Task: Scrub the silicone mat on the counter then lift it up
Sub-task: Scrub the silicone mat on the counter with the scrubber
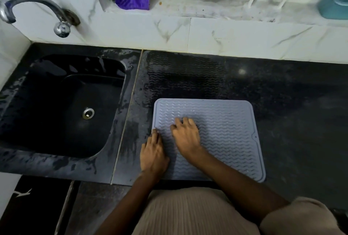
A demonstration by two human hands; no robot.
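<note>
Pressing down on the silicone mat (226, 135), we have both hands on it where it lies flat on the dark counter (291, 103), near the front edge and just right of the sink (66, 103). Our left hand (153, 154) rests with straight fingers along the mat's left border, fingertips at the rim. Our right hand (185, 136) sits on the ribbed middle with fingers curled down; something dark seems to peek out beside it (maybe a scrubber), but we cannot tell whether it grips anything.

What could go wrong, in our judgement: the counter looks wet, with a wavy damp print (184, 76) behind the mat, so a hard scrubbing stroke could skate the mat toward the front edge, which its near right corner already reaches. If the left hand eases its hold, the soft sheet may bunch or fold under the right. At the lift, a limp wet mat could slip from the fingers or drip on the floor.

Counting: one mat, one sink, one drain (88, 113), one tap (37, 12), one teal container (333, 5) on the ledge, two hands
</note>
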